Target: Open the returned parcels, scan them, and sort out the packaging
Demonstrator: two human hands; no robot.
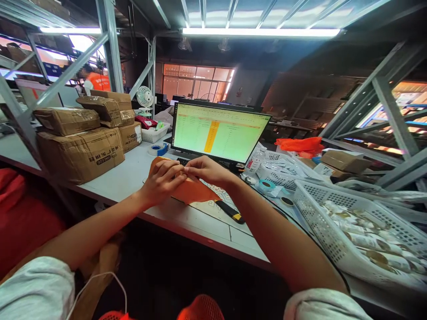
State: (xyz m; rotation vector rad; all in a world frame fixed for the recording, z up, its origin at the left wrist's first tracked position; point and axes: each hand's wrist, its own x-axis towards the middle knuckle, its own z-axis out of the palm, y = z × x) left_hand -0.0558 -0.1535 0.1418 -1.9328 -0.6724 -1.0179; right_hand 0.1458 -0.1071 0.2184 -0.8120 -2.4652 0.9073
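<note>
A limp orange sheet (195,192), perhaps a flat bag, hangs under both hands just above the desk's front part. My left hand (165,180) is closed on its upper left part, with fingers curled over it. The fingertips of my right hand (207,171) pinch at its top edge, touching my left fingers. Whatever small detail lies between the fingertips is hidden. On a printed mat (203,208) below lies a black and yellow utility knife (230,211), close to my right forearm. Behind the hands stands a lit monitor (220,133) showing a spreadsheet.
Cardboard boxes (83,153) are stacked at left, near a blue tape roll (158,149) and a small fan (144,96). At right are a plastic bottle (256,160), teal tape (267,186) and a white basket (320,235) of wrapped rolls. Metal shelf posts frame both sides.
</note>
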